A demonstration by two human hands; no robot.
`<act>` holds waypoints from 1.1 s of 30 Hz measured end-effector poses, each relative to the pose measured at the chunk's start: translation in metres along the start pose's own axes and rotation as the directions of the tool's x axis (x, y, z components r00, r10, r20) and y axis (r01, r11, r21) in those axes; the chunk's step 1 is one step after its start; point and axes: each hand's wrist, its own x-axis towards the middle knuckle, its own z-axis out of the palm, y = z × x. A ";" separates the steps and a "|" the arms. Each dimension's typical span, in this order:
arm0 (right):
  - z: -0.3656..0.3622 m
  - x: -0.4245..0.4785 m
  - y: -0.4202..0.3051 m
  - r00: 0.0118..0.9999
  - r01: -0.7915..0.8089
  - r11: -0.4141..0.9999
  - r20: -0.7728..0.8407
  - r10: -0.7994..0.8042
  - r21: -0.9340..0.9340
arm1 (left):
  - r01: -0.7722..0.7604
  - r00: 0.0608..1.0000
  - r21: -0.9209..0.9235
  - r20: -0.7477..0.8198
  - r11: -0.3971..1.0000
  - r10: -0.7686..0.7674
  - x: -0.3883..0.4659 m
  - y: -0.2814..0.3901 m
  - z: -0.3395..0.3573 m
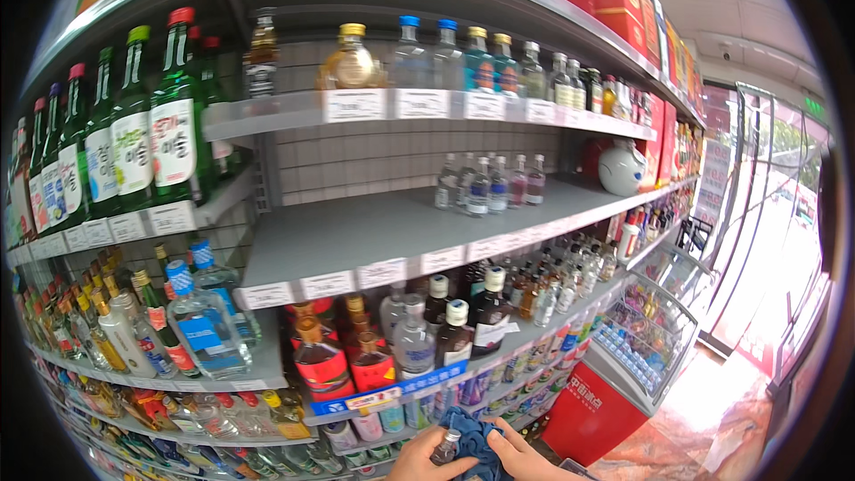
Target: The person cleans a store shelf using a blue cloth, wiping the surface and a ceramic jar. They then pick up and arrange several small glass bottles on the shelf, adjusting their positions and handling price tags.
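Observation:
My left hand (421, 457), low in the picture, holds a small clear glass bottle (445, 446) with a silver cap. My right hand (518, 455) grips a crumpled blue cloth (471, 437), which lies against the bottle between both hands. Beyond them, a grey metal shelf (347, 224) carries a group of small bottles (478, 194), some clear and some pinkish, standing upright. Farther right on that shelf sits a round white ceramic jar (622, 168).
Green glass bottles (175, 120) fill the left shelf. Miniature bottles line a narrow upper shelf (267, 117). Dark liquor bottles (491, 314) stand on the level below, above drink cans. A red chest freezer (588, 407) with a glass top is at right, near glass doors (755, 214).

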 end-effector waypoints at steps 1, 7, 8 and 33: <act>-0.013 -0.001 0.003 0.995 0.087 0.996 0.060 -0.085 -0.033 | 0.048 0.999 0.002 0.006 0.999 -0.048 0.001 0.008 0.005; -0.077 -0.035 -0.027 0.967 0.076 0.995 0.237 -0.088 0.057 | 0.476 0.879 -0.354 0.204 0.805 -0.430 0.012 0.014 0.065; -0.086 -0.046 -0.037 0.963 0.111 0.994 0.248 -0.108 0.002 | 0.445 0.895 -0.459 0.196 0.769 -0.400 0.012 0.026 0.076; -0.228 -0.085 -0.040 0.978 -0.181 0.330 0.206 -0.041 0.926 | 0.650 0.759 -0.544 0.433 0.530 -0.486 -0.006 0.069 0.210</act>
